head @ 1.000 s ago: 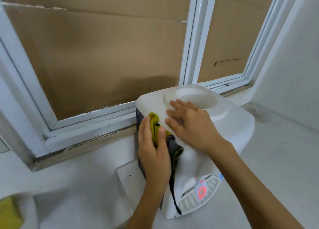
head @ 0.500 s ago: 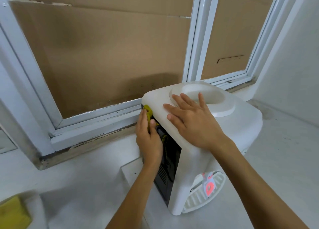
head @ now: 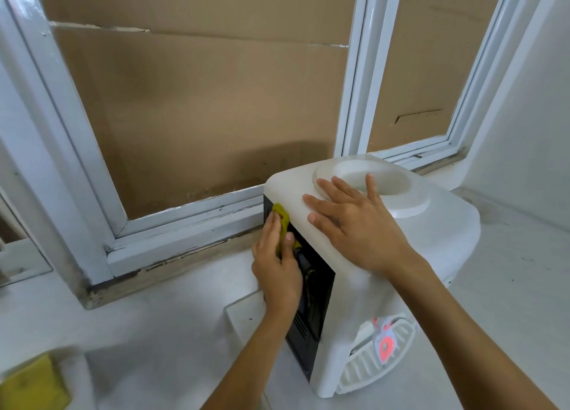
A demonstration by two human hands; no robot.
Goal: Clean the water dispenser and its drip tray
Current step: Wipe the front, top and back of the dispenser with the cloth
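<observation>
Since earlier, my left hand [head: 277, 273] pinching the cloth [head: 282, 221] has slid off the dispenser [head: 431, 240] top onto its dark side while my right hand [head: 348, 224] lies spread flat above, and a hard sideways rub could tip it.

Water dispenser [head: 401, 243] stands on the counter [head: 154, 332] before the window [head: 191, 212].

Behind the counter [head: 154, 332] you see a white-framed window [head: 351, 101] backed with brown cardboard [head: 200, 116], and a yellow object [head: 30, 385] at your lower left.
</observation>
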